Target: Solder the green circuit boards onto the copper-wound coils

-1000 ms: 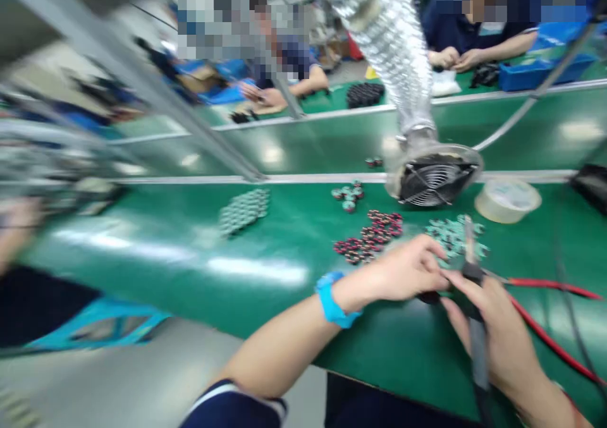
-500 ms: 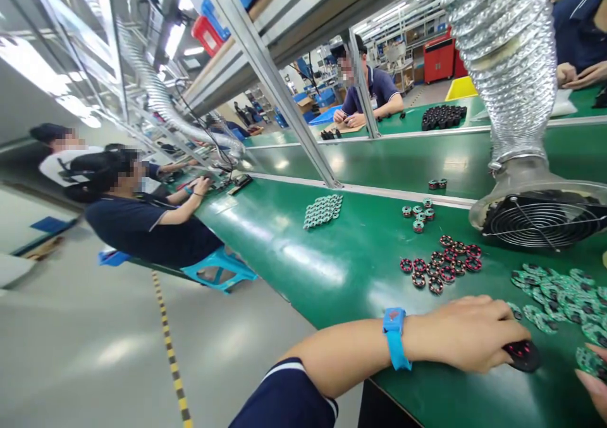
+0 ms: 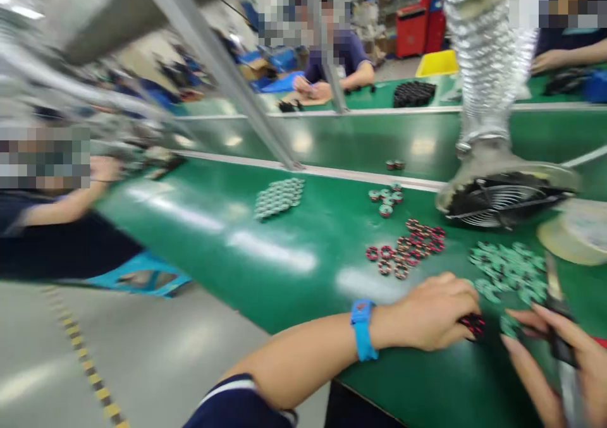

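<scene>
My left hand (image 3: 434, 314), with a blue wristband (image 3: 363, 330) on the wrist, rests on the green table (image 3: 265, 251) and pinches a small dark ring-shaped coil (image 3: 473, 325) with red windings. My right hand (image 3: 554, 358) comes in at the lower right, its fingers around a dark pen-like tool (image 3: 559, 327) and its fingertips at a small green round board (image 3: 508, 324). Just beyond lie a heap of green round boards (image 3: 507, 267) and a cluster of red-wound coils (image 3: 408, 251).
A fan-shaped fume extractor (image 3: 502, 197) on a silver flexible duct (image 3: 484, 55) stands at the right, a tape roll (image 3: 576, 232) beside it. More small parts (image 3: 279, 197), (image 3: 386, 199) lie farther out. Other people sit at the left and across the belt.
The view has swung back to the right and blurred. My right hand with the tool has come back into view near the left hand, which still holds the coil.
</scene>
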A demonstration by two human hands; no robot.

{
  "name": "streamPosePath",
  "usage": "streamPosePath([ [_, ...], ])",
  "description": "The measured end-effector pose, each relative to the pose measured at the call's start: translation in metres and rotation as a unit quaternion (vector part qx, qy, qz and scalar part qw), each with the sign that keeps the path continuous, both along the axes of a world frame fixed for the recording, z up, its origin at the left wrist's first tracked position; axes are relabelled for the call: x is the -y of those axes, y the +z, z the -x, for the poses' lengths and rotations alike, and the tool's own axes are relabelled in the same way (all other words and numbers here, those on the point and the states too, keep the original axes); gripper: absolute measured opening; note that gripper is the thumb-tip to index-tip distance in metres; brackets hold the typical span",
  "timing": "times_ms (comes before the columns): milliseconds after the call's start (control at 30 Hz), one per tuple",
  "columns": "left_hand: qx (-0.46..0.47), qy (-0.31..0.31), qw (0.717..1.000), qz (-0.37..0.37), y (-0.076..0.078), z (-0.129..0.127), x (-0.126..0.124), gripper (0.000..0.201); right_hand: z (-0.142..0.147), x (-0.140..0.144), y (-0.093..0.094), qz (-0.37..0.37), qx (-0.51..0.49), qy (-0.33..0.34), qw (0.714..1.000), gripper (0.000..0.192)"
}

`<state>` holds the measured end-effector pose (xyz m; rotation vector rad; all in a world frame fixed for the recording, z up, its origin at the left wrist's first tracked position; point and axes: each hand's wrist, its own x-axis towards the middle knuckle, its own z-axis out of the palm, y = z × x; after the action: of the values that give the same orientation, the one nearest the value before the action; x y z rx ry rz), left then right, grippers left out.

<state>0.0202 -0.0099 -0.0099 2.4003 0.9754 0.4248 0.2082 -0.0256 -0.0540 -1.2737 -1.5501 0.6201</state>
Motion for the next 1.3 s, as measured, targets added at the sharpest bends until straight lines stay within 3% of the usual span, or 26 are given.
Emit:
streamPosePath([
  [67,0.037,0.042,0.998,0.026,-0.003,-0.001,0.007,0.023,-0.022,0.012,0.022,-0.008,0.092,0.027,0.995,0.039],
  [167,0.053,0.078,0.994,0.055,-0.007,-0.001,0.013,0.016,-0.023,0.017,0.041,-0.045,0.136,0.046,0.989,0.043],
  [300,0.043,0.107,0.992,0.056,-0.006,-0.004,0.017,0.012,-0.013,0.015,0.046,-0.066,0.167,0.078,0.981,0.052],
  [467,0.040,0.108,0.990,0.077,-0.005,-0.003,0.016,0.022,-0.006,0.015,0.049,-0.046,0.157,0.210,0.964,0.054],
  [567,0.052,0.126,0.986,0.092,-0.005,0.004,0.015,0.034,-0.002,0.013,0.048,-0.039,0.155,0.254,0.954,0.052],
  [667,0.084,0.142,0.979,0.122,-0.004,0.011,0.015,0.034,-0.001,0.011,0.047,-0.030,0.155,0.254,0.954,0.053],
  [900,0.104,0.137,0.978,0.121,0.000,0.016,0.011,0.008,-0.004,0.012,0.046,-0.019,0.157,0.231,0.960,0.056],
  [1100,0.112,0.104,0.980,0.124,0.005,0.016,0.005,0.011,-0.001,0.014,0.045,-0.006,0.129,0.241,0.962,0.055],
  [1300,0.129,0.105,0.977,0.136,0.007,0.018,0.004,0.012,-0.002,0.015,0.045,0.010,0.137,0.204,0.969,0.054],
])
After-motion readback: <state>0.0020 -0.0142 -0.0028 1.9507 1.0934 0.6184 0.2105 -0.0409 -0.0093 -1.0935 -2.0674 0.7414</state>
